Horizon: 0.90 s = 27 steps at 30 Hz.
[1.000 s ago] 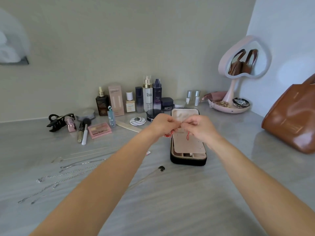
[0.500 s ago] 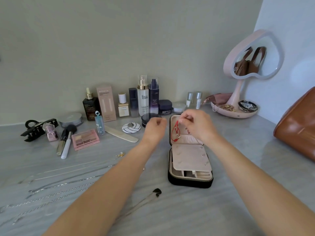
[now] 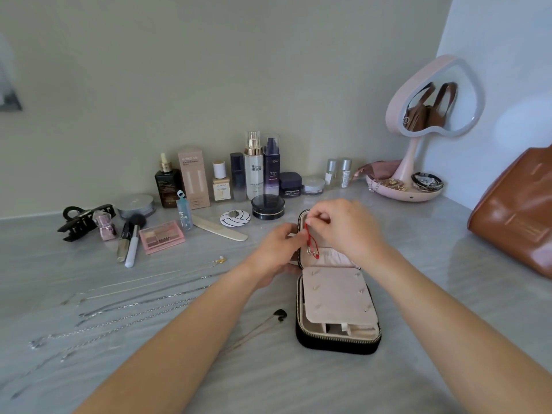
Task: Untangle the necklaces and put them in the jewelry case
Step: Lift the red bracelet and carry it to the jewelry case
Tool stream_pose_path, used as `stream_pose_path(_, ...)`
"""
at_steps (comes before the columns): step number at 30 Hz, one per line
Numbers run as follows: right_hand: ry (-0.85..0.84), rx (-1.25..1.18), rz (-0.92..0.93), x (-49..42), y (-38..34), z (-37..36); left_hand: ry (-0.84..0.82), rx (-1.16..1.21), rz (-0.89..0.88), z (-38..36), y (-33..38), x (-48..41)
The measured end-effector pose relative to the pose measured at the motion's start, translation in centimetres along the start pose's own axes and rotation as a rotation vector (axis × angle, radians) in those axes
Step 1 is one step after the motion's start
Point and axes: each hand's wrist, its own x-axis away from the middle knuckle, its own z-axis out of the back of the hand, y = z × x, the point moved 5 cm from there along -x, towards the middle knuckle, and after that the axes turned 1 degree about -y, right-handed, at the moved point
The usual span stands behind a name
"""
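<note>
A black zip jewelry case [image 3: 337, 342] lies open on the grey counter, its pink lid standing up at the far end and a pink earring panel over its tray. A red cord necklace [image 3: 312, 245] with small rings hangs inside the lid. My right hand [image 3: 343, 231] pinches the top of the cord at the lid's upper edge. My left hand [image 3: 276, 249] grips the lid's left edge, fingers by the cord. Several thin silver and gold chains [image 3: 134, 306] lie stretched out on the counter to the left. A dark-pendant necklace [image 3: 279, 315] lies just left of the case.
Cosmetic bottles and jars [image 3: 254, 171] line the back wall. A black hair claw [image 3: 80, 222], brushes and a pink palette [image 3: 161, 236] lie at the back left. A heart-shaped mirror [image 3: 433, 106] with a tray stands at the back right, a brown bag [image 3: 513, 213] beside it.
My left hand has moved right from beside the case onto the lid's left edge, close to the red cord. My right hand still holds the cord at the lid's top.
</note>
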Motion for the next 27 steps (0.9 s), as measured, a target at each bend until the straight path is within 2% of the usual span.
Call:
stream_pose_path(2, -0.001, 0.061, 0.017, 1.0, -0.9, 0.5, 0.010, 0.014, 0.030, 0.0, 0.2, 1.0)
stream_pose_path(5, 0.013, 0.090, 0.001, 1.8, -1.7, 1.1, 0.076, -0.120, -0.015, -0.2, 1.0, 1.8)
stream_pose_path(9, -0.008, 0.004, -0.067, 2.0, -1.7, 1.6, 0.165, -0.286, -0.131, -0.2, 1.2, 1.7)
stream_pose_path(14, -0.014, -0.066, -0.102, 1.9, -1.1, 1.5, 0.248, -0.328, -0.190, 0.0, 0.8, 1.4)
stream_pose_path(17, 0.012, -0.150, -0.129, 1.9, -0.1, 1.2, 0.251, -0.297, -0.202, -0.1, 0.6, 1.2)
stream_pose_path(22, 0.047, -0.078, -0.114, 3.2, 0.5, 0.3, 0.217, -0.386, -0.196, -0.1, 0.3, 1.4)
stream_pose_path(27, 0.004, -0.031, -0.082, 5.5, 0.1, -0.4, 0.168, -0.462, -0.146, 0.1, -0.2, 2.3)
